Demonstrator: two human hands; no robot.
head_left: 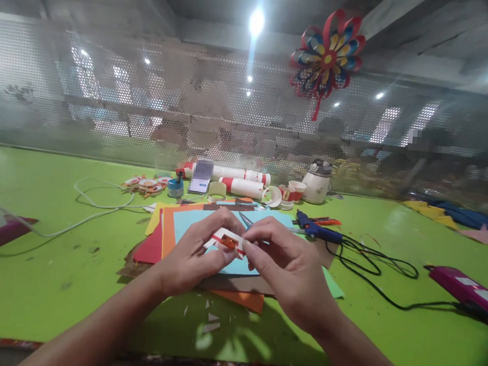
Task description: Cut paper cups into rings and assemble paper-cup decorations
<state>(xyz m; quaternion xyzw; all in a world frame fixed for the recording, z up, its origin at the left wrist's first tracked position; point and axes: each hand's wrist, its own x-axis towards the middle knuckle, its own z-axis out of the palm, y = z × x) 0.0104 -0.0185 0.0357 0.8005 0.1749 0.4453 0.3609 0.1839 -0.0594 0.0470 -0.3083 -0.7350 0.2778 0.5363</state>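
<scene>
Both hands meet over a stack of coloured paper sheets (188, 223) on the green table (45, 279). My left hand (196, 253) and my right hand (288, 265) pinch the same small white, red and orange paper cutout (227, 242), fingers closed on it from either side. Scissors (246, 220) lie on the blue sheet just behind the fingers. Small paper scraps (209, 320) lie on the table beneath my wrists.
A blue glue gun (315, 229) with a black cord (373, 270) lies right of the paper. Behind stand paper rolls (244, 182), a phone (201, 177), tape rings, a cup and a white jug (317, 181). Magenta devices (469, 291) sit at both sides. A paper flower (327, 56) hangs on the mesh.
</scene>
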